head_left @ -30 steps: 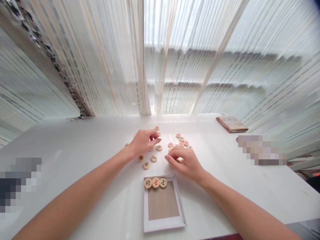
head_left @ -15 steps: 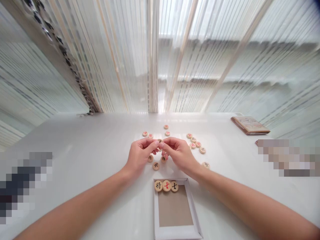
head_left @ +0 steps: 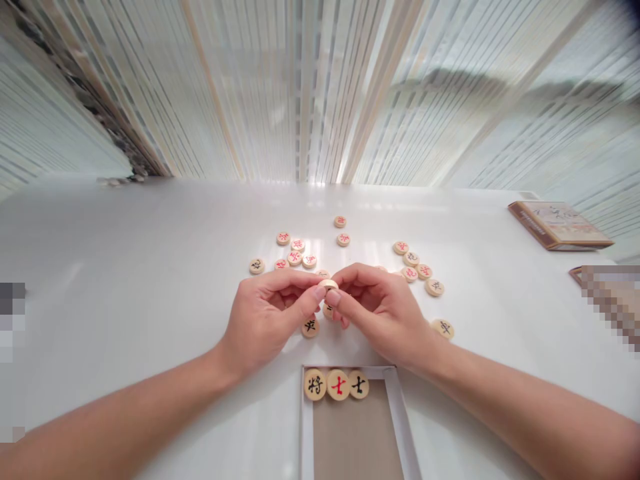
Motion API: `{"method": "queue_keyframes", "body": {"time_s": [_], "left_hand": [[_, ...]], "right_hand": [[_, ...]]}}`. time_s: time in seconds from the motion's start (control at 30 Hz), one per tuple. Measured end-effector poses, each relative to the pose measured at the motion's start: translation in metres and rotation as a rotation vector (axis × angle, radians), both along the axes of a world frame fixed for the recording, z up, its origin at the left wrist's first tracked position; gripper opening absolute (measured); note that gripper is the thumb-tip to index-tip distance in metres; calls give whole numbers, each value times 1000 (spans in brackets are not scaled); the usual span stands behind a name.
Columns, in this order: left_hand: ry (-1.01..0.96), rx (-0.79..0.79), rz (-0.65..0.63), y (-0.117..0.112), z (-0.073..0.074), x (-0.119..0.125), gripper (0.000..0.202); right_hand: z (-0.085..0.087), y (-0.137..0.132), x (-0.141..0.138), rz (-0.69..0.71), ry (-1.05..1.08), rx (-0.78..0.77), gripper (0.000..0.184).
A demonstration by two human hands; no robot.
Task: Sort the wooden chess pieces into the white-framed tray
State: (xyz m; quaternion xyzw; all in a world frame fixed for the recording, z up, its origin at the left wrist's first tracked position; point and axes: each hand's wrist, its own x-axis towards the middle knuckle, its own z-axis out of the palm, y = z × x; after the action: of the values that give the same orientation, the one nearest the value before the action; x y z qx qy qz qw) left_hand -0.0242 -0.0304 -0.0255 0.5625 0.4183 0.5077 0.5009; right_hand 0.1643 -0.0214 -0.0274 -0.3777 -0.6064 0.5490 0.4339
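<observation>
My left hand point(head_left: 264, 320) and my right hand point(head_left: 381, 312) meet above the white table point(head_left: 125, 280). Both pinch one round wooden chess piece point(head_left: 329, 285) between thumb and fingertips. Just below my hands a shallow white box point(head_left: 395, 407) with a brown floor holds three pieces point(head_left: 337, 385) in a row along its far edge. Several loose round pieces point(head_left: 295, 257) with red or black characters lie scattered on the table beyond and beside my hands, one point(head_left: 310, 327) right under my left hand.
A flat brown box lid point(head_left: 560, 225) lies at the far right of the table. Sheer striped curtains point(head_left: 320, 87) hang behind the table's far edge. Blurred patches sit at the left and right edges.
My hands came together from apart and now hold one piece between them, closer to me. The view has tilted down, so the box sits lower in the picture.
</observation>
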Motion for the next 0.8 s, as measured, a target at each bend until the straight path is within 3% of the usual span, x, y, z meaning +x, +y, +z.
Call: {"method": "queue_keyframes", "body": {"time_s": [0.43, 0.8], "left_hand": [[-16, -24, 54, -2, 2, 4, 8], [-61, -22, 34, 1, 0, 1, 5]], "right_hand": [[-1, -3, -2, -88, 39, 72, 19], [-4, 2, 0, -77, 118, 26, 20]]}}
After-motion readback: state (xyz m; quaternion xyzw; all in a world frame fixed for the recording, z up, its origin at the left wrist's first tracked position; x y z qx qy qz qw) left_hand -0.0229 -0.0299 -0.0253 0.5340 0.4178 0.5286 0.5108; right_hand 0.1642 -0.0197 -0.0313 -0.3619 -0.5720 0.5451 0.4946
